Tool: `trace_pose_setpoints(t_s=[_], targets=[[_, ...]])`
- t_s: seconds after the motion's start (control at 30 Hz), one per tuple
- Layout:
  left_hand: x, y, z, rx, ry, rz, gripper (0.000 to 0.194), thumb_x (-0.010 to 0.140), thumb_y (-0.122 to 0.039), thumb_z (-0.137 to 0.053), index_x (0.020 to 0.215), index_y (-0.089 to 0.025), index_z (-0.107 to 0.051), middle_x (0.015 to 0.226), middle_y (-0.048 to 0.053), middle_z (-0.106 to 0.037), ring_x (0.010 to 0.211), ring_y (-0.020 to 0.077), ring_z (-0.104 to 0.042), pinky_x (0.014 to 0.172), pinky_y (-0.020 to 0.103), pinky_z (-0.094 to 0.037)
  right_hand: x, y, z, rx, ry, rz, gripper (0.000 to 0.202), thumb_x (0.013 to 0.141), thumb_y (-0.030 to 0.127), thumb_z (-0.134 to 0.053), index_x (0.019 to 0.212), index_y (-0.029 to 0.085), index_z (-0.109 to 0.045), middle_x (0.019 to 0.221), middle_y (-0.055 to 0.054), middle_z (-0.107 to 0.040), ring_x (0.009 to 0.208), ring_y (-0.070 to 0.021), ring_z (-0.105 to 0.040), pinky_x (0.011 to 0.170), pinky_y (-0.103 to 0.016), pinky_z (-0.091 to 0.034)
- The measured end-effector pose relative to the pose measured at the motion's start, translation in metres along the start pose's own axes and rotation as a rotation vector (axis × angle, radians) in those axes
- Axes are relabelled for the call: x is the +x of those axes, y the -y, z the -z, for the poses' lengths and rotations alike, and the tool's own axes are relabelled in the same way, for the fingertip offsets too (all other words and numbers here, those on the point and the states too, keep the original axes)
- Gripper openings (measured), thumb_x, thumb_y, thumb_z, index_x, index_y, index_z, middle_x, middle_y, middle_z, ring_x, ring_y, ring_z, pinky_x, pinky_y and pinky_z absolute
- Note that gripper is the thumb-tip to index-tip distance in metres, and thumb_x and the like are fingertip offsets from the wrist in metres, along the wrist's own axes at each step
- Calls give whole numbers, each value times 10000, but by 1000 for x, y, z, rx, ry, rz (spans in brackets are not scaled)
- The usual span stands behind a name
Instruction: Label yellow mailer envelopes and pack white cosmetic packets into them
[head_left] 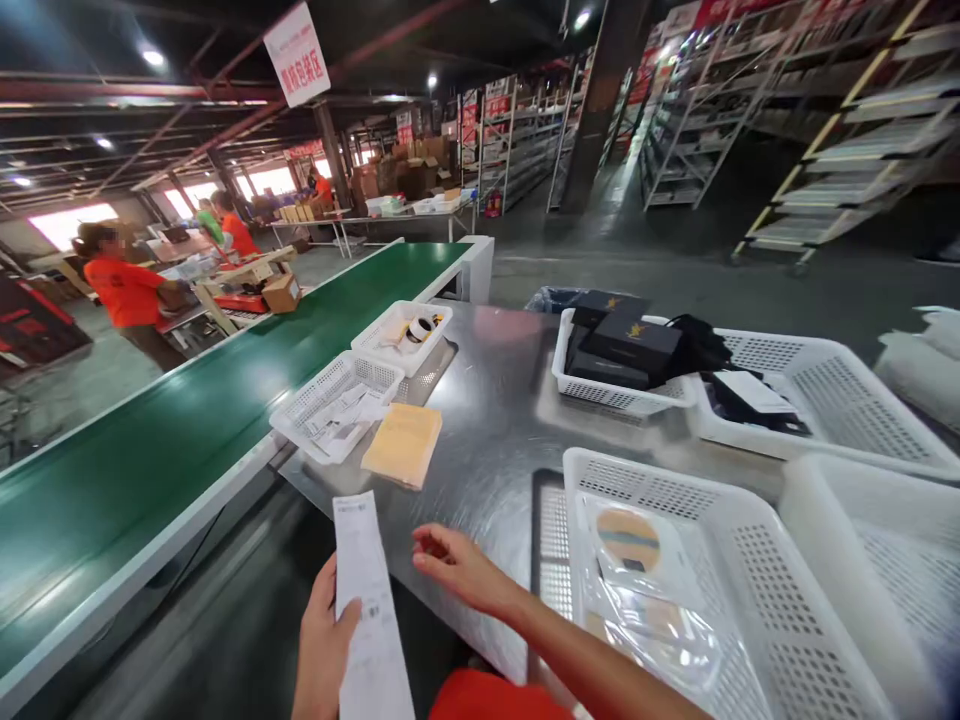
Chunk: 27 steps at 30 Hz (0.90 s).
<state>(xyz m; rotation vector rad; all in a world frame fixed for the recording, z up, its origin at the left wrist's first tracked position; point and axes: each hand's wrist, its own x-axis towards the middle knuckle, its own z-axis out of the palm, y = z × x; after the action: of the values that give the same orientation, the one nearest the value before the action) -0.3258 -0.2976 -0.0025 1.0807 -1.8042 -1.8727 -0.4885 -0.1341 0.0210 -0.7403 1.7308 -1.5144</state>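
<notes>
Your left hand (pixel 321 635) grips the long printed paper strip (pixel 367 560), fingers closed, thumb across its face, by the near edge of the desk (pixel 495 430). Your right hand (pixel 461 572) hovers beside it, fingers loosely curled, nothing seen in them. Beyond: yellow packet (pixel 403 445), basket of papers (pixel 382 378), green conveyor belt (pixel 225 370).

Grey-printed white slip (pixel 369 600); yellow stack (pixel 403 443); green belt (pixel 225 390); black boxes (pixel 631 343).

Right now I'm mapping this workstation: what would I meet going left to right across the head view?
Orange-shirted person at far left → left hand holding a long paper strip → right hand → white basket with clear packages.
</notes>
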Motion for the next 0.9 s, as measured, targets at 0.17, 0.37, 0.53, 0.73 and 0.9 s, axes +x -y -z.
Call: trace_pose_setpoints(t_s=[0.17, 0.37, 0.53, 0.73, 0.9], targets=[[-5, -44, -72, -151, 463, -44, 664, 647, -332, -798, 1249, -177, -565, 1252, 145, -653, 1164, 333, -604, 954, 410, -505, -33, -13, 17, 244, -121, -96, 484, 761, 606, -607, 987, 181, -565, 773, 5, -590, 571, -114, -536, 463, -230, -377], [6, -50, -136, -256, 610, 122, 649, 553, -315, -873, 1121, -181, -592, 1039, 114, -733, 961, 280, -694, 781, 337, -551, -61, 1, 59, 200, -563, 91, 311, 826, 497, -547, 804, 194, -610, 628, 44, -505, 450, -87, -460, 425, -226, -366], [9, -52, -154, -185, 747, 231, 518, 614, -410, -834, 1007, -151, -616, 768, 38, -711, 506, 98, -590, 485, 208, -453, -76, -3, 87, 192, -959, 111, 342, 821, 527, -545, 771, 207, -656, 606, 0, -564, 560, -163, -528, 540, -303, -470], [30, -27, -130, 383, 680, 119, 228, 658, -343, -695, 785, -171, -616, 781, 22, -675, 342, 60, -471, 338, 194, -269, -90, 15, 113, 407, -906, 376, 519, 775, 574, -669, 1188, 261, -643, 1300, -62, -619, 1220, -272, -541, 1082, -446, -403], [59, 0, -99, 1060, 470, -82, 168, 521, -202, -714, 626, -195, -583, 824, 148, -705, 990, 412, -664, 811, 492, -509, -102, 37, 118, 482, -803, 585, 541, 844, 641, -554, 1239, 279, -633, 1380, -46, -568, 1316, -252, -468, 1143, -427, -352]])
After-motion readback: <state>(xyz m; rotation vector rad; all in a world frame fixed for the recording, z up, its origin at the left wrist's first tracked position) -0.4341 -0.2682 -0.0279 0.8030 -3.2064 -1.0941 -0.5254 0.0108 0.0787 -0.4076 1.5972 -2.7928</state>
